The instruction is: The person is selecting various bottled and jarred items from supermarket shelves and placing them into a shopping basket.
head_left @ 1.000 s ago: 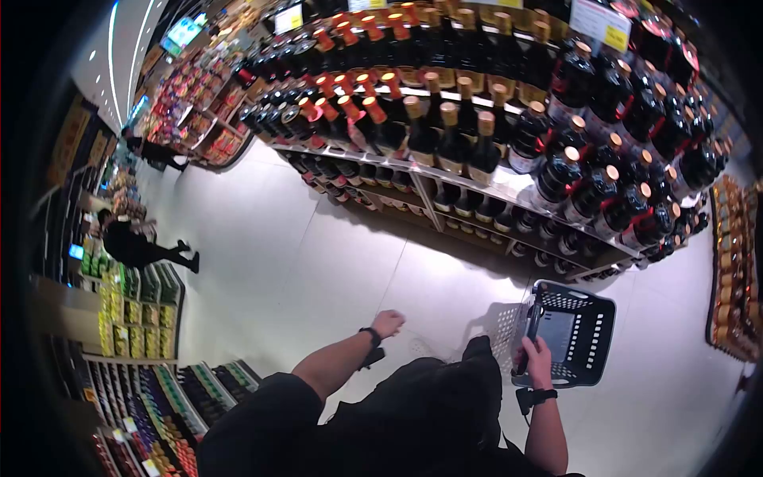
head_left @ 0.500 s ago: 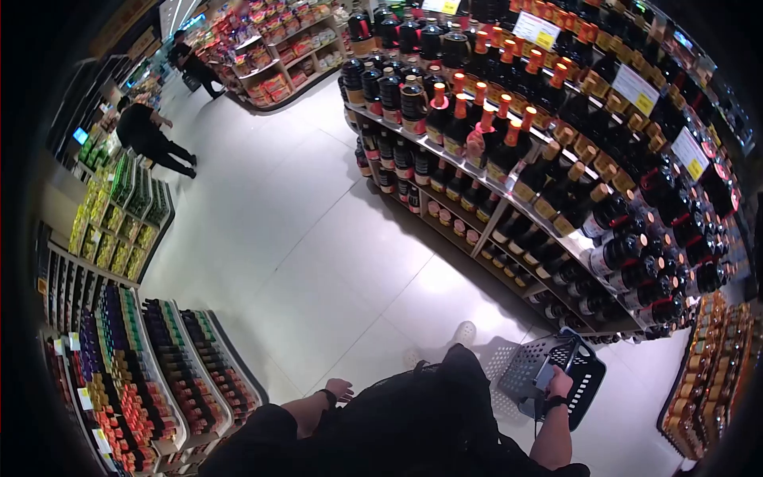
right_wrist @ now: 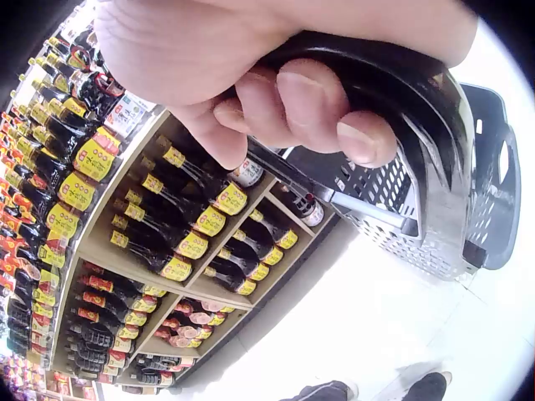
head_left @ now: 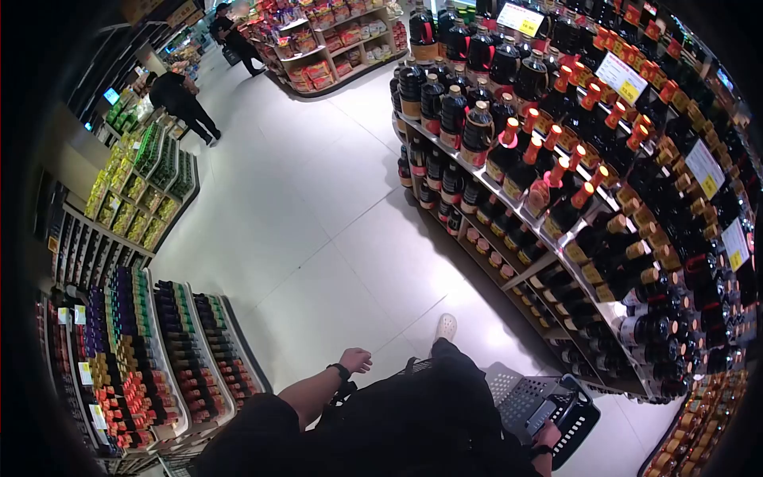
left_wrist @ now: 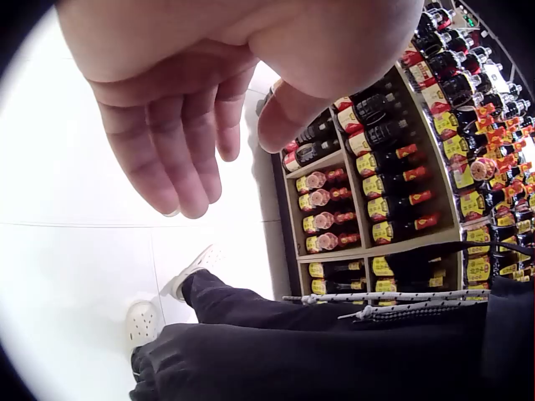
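Note:
My right hand (head_left: 547, 435) grips the dark curved handle (right_wrist: 447, 142) of a plastic shopping basket (head_left: 590, 419) with punched holes in its walls. In the right wrist view, the fingers (right_wrist: 313, 104) curl round that handle. The basket hangs low at my right side, beside the bottle shelves. Nothing is in my left hand (head_left: 357, 360), which hangs in front of my body over the floor. Its fingers (left_wrist: 167, 154) are loosely bent in the left wrist view, the thumb apart from them.
Along my right runs a long shelf unit (head_left: 517, 270) packed with dark bottles. Bottle racks (head_left: 171, 358) stand on the left, with a yellow-packet display (head_left: 131, 195) beyond. Two people in dark clothes, one bending (head_left: 183, 103), are farther up the pale tiled aisle (head_left: 294, 230).
The head view has turned left, so the bottle shelves and far people shift rightward. A foot has come forward. My right hand still holds the basket handle; my left hand has swung and stays free.

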Available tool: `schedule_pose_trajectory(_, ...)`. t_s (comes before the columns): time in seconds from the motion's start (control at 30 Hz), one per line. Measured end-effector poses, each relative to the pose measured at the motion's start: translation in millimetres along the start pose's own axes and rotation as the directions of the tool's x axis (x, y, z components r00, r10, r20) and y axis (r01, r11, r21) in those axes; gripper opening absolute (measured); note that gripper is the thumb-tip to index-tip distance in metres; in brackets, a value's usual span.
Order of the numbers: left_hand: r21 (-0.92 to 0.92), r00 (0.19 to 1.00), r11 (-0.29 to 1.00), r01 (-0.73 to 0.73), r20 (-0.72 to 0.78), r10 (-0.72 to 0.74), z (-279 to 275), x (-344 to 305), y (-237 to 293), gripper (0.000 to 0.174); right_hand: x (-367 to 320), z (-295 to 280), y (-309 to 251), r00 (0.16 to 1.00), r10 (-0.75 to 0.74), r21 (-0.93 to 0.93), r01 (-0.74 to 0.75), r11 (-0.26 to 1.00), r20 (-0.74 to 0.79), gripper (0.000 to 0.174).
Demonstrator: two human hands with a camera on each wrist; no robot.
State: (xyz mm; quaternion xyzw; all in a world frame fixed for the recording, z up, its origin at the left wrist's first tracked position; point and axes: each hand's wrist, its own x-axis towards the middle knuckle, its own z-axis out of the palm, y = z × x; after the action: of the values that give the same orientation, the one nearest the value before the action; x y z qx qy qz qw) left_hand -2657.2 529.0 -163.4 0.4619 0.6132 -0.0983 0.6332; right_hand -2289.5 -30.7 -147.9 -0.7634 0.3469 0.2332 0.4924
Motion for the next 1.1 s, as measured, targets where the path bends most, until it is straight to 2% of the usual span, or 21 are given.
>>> schedule_pose_trajectory(0.1,0.113,0.999,0.993,0.035,-0.007,-0.034,-16.9,23.5,43.9,0.029,8.6,31.1,9.8,0.996,-0.089,-0.065,0.088,0.994,-0.018,0.031)
schedule_pose_trajectory(0.17,0.163,0.999,0.986,0.047,-0.014,-0.045,-24.8,37.3,71.9,0.029,18.3,56.8,24.9,0.978,-0.205,-0.230,0.194,0.954,-0.025,0.026)
schedule_pose_trajectory(0.23,0.164,0.999,0.986,0.037,-0.021,-0.034,-26.5,53.2,106.4,0.029,28.9,74.7,39.0,0.940,-0.340,-0.433,0.310,0.846,0.008,0.023)
schedule_pose_trajectory(0.33,0.148,0.997,0.986,-0.074,0.017,0.072,-25.5,73.0,161.2,0.028,49.9,78.5,63.2,0.843,-0.510,-0.680,0.476,0.558,0.172,0.020)
schedule_pose_trajectory(0.4,0.086,0.990,0.987,-0.138,0.026,0.137,-32.5,81.6,192.7,0.027,64.3,71.1,80.2,0.726,-0.602,-0.766,0.580,0.276,0.333,0.021)
schedule_pose_trajectory(0.43,0.059,0.986,0.984,-0.165,0.044,0.163,-30.8,87.0,205.1,0.026,79.2,70.5,95.1,0.604,-0.665,-0.768,0.636,0.071,0.439,0.023)
schedule_pose_trajectory(0.47,0.038,0.982,0.982,-0.185,0.035,0.184,-34.8,94.0,213.8,0.025,45.3,98.1,60.7,0.895,-0.392,-0.792,0.395,0.466,0.215,0.024)
schedule_pose_trajectory(0.5,0.020,0.978,0.979,-0.205,0.033,0.204,-42.2,103.1,219.7,0.025,46.9,106.8,65.1,0.808,-0.528,-0.783,0.497,0.373,0.262,0.026)
schedule_pose_trajectory(0.53,-0.025,0.983,0.982,-0.185,0.011,0.186,-48.9,109.1,226.5,0.025,-12.0,134.3,5.5,0.915,-0.392,-0.722,0.336,0.605,0.097,0.027)
schedule_pose_trajectory(0.57,-0.061,0.984,0.982,-0.176,0.014,0.177,-58.5,114.5,229.7,0.025,14.3,129.5,37.1,0.730,-0.612,-0.765,0.570,0.299,0.304,0.022)
schedule_pose_trajectory(0.6,-0.066,0.988,0.986,-0.151,0.001,0.151,-68.9,120.9,229.6,0.026,-13.5,145.3,14.1,0.856,-0.507,-0.565,0.466,0.681,0.096,0.019)
schedule_pose_trajectory(0.67,-0.063,0.996,0.994,-0.093,-0.016,0.093,-91.5,133.5,228.9,0.027,-52.1,183.1,-23.8,0.936,-0.344,-0.217,0.320,0.922,-0.080,0.020)
schedule_pose_trajectory(0.77,-0.022,1.000,1.000,0.010,-0.002,-0.010,-131.8,146.8,225.6,0.030,-78.6,225.5,-39.0,0.930,-0.349,-0.175,0.326,0.929,-0.117,0.023)
schedule_pose_trajectory(0.8,0.004,0.999,0.999,0.040,0.017,-0.040,-147.7,154.1,223.5,0.031,-89.6,236.8,-47.0,0.946,-0.307,-0.167,0.288,0.943,-0.104,0.022)
schedule_pose_trajectory(0.93,0.071,0.997,0.996,0.062,0.047,-0.065,-213.8,182.0,242.8,0.030,-121.6,291.5,-72.1,0.982,-0.189,-0.341,0.168,0.925,-0.029,0.011)
schedule_pose_trajectory(0.97,0.073,0.998,0.996,0.046,0.045,-0.049,-230.1,187.3,248.0,0.030,-122.2,299.8,-66.3,0.986,-0.163,-0.389,0.143,0.910,-0.018,0.017)
schedule_pose_trajectory(1.0,0.076,0.999,0.997,0.030,0.041,-0.033,-246.6,194.4,254.6,0.031,-137.2,321.8,-78.8,0.996,-0.007,-0.028,0.004,1.000,-0.089,0.024)
schedule_pose_trajectory(1.03,0.082,0.999,0.997,0.011,0.037,-0.014,-262.8,201.8,264.6,0.031,-156.3,340.4,-93.0,0.994,0.027,0.021,-0.025,0.999,-0.106,0.023)
schedule_pose_trajectory(1.1,0.079,0.999,0.997,-0.013,0.032,0.010,-293.2,215.1,283.5,0.032,-149.1,364.8,-79.0,0.990,-0.083,-0.051,0.078,0.996,-0.118,0.022)
